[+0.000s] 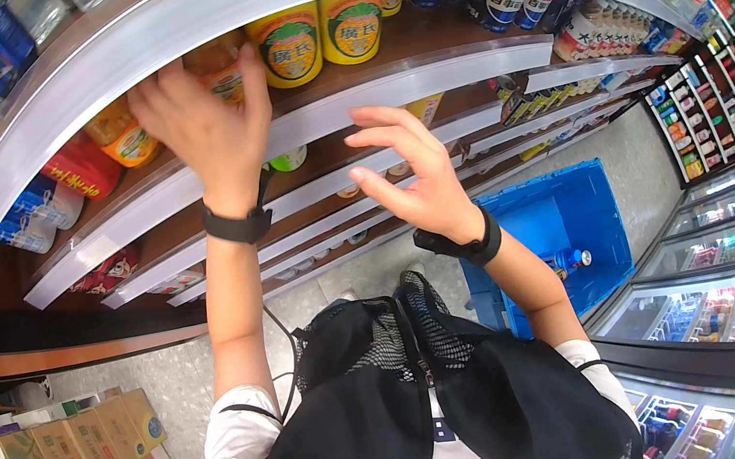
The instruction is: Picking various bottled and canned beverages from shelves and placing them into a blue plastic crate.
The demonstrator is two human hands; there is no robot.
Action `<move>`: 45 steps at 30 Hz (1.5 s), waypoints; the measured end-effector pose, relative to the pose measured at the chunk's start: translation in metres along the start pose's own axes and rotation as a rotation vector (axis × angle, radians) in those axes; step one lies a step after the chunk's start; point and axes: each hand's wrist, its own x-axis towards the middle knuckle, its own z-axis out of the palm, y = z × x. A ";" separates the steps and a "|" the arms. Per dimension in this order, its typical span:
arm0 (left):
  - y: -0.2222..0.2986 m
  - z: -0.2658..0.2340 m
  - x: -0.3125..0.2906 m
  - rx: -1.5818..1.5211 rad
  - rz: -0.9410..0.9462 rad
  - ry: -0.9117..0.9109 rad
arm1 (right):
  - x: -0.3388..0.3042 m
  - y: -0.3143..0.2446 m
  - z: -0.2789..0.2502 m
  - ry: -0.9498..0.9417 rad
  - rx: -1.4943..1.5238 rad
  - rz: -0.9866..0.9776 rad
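Note:
My left hand (pixel 205 115) reaches into a shelf bay, its thumb and fingers on either side of an orange drink bottle (pixel 221 66). The hand hides part of that bottle. My right hand (pixel 422 176) hovers in front of the lower shelves, fingers apart, holding nothing. Right of the left hand stand a yellow can (pixel 289 47) and a second yellow can (pixel 352 29), both with green-and-red labels. On the other side are another orange bottle (pixel 122 135), red cans (pixel 84 168) and blue-and-white cans (pixel 40 212).
A blue plastic crate (pixel 604 222) stands on the floor at right, with a blue drink container (pixel 572 259) inside. Dark blue cans (pixel 503 4) sit farther right on the shelf. Cardboard boxes (pixel 91 445) are stacked at lower left. Glass-topped coolers (pixel 724 299) line the right side.

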 end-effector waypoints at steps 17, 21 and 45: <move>0.014 0.053 -0.001 -0.124 0.030 -0.078 | 0.099 0.017 0.023 0.332 0.023 -0.211; 0.018 0.051 -0.002 -0.222 0.057 -0.038 | 0.121 0.024 0.023 0.378 -0.038 -0.152; 0.093 -0.027 -0.085 -0.733 0.234 -0.290 | -0.009 -0.030 -0.053 0.150 -0.148 0.063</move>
